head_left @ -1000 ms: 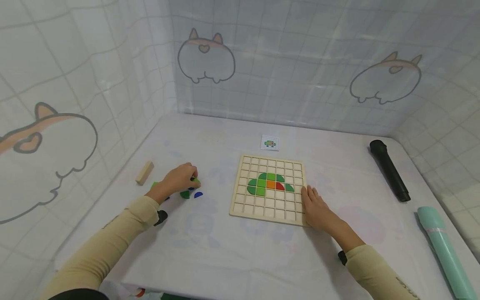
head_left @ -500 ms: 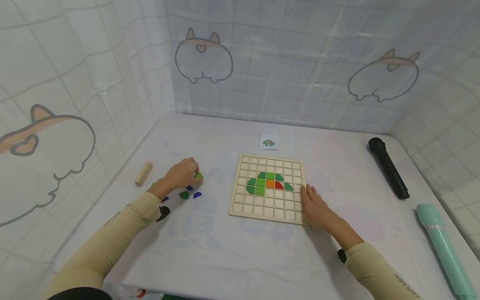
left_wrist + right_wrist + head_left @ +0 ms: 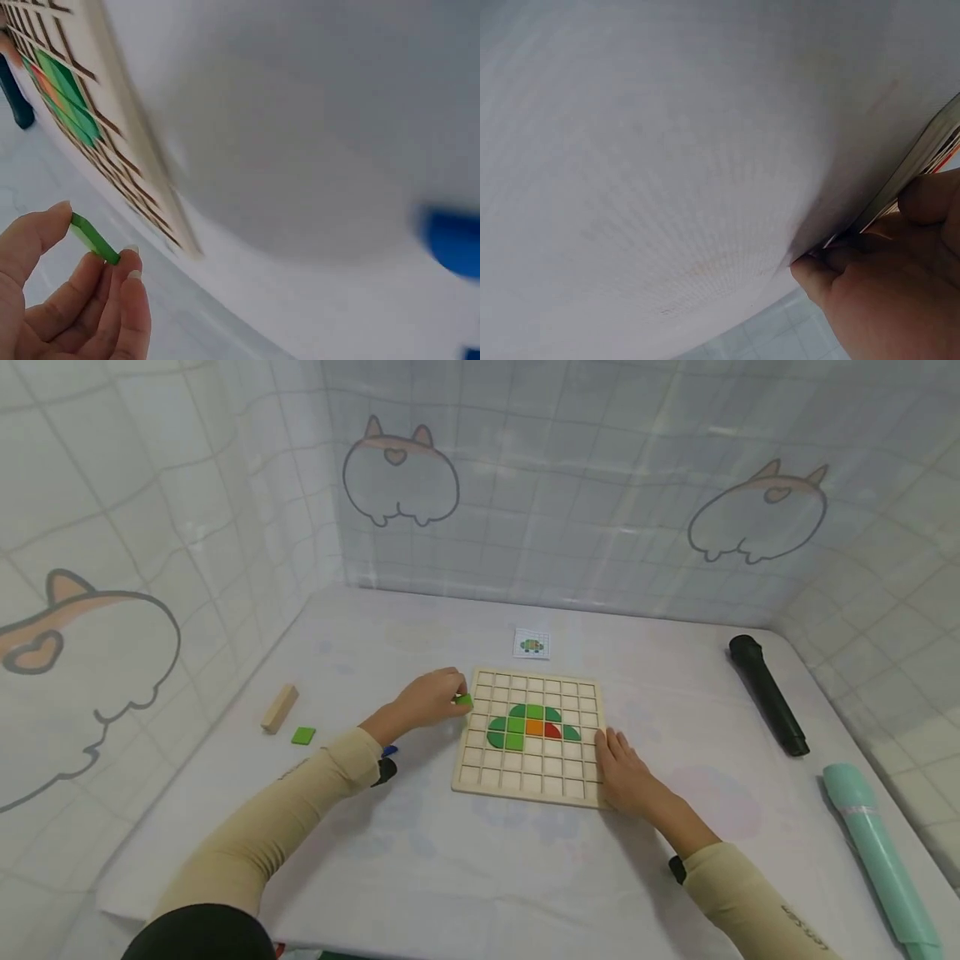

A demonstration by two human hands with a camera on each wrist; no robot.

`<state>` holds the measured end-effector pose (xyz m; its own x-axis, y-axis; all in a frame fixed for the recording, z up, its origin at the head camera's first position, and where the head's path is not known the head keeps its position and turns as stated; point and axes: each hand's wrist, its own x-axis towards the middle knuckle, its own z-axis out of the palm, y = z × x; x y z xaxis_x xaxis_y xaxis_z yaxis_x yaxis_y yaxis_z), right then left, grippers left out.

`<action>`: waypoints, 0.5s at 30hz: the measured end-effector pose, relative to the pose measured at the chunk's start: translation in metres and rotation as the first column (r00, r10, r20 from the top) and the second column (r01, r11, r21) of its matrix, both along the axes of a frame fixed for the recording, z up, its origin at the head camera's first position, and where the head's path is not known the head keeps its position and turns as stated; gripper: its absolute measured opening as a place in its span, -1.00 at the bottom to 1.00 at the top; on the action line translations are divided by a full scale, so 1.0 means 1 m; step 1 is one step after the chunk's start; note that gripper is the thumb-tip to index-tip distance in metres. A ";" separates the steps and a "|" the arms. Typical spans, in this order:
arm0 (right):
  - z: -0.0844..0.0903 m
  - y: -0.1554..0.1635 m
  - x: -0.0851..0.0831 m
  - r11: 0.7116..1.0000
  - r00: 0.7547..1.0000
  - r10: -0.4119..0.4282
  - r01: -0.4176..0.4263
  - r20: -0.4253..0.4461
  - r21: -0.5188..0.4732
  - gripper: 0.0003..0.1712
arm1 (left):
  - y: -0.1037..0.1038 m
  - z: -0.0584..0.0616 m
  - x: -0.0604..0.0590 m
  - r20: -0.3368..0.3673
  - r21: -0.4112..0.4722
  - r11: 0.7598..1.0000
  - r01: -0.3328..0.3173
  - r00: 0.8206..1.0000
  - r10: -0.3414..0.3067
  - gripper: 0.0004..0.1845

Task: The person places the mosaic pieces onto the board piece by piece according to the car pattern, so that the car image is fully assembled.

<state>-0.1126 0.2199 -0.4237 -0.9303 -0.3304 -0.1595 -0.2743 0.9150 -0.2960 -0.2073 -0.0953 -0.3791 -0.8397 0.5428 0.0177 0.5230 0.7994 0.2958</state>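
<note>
My left hand (image 3: pixel 429 697) pinches a light green square tile (image 3: pixel 463 700) between thumb and fingers at the left edge of the wooden grid board (image 3: pixel 498 779). In the left wrist view the tile (image 3: pixel 93 240) is tilted, its thin edge showing. Green, orange and red tiles (image 3: pixel 535 726) fill a cluster of cells in the middle of the board. My right hand (image 3: pixel 628 781) rests along the board's right edge with fingers extended. The right wrist view shows that hand (image 3: pixel 900 292) against the board's side, most of the board out of frame.
Behind the board lies a small picture card (image 3: pixel 532 644). To the left are a wooden block (image 3: pixel 280 709), another green square tile (image 3: pixel 303 736) and a blue piece (image 3: pixel 389 750) partly behind the left wrist. A black microphone (image 3: pixel 767 693) and a mint-green cylindrical object (image 3: pixel 877 852) lie at right.
My left hand has lifted the green tile from the loose pieces and carried it right to the board's left edge. My right hand stays at the board's right edge.
</note>
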 end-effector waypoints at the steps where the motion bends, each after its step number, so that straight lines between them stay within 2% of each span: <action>1: 0.000 0.000 0.000 1.000 1.000 0.001 -0.001 0.000 0.002 -0.44 | 0.007 0.000 0.001 0.000 0.001 1.000 0.025 1.000 -0.025 -0.76; 7: 0.002 0.000 0.001 1.000 1.000 0.007 -0.007 -0.010 0.008 -0.44 | 0.044 -0.003 0.007 -0.013 -0.039 0.990 0.137 0.990 -0.138 -0.74; 12: 0.001 0.000 0.001 1.000 1.000 0.002 -0.002 -0.011 -0.004 -0.44 | 0.065 -0.012 0.012 -0.030 -0.110 0.976 0.187 0.981 -0.191 -0.73; 15: 0.001 0.000 0.002 1.000 1.000 0.005 -0.005 -0.019 -0.009 -0.44 | 0.074 -0.017 0.014 -0.031 -0.113 0.972 0.206 0.977 -0.211 -0.75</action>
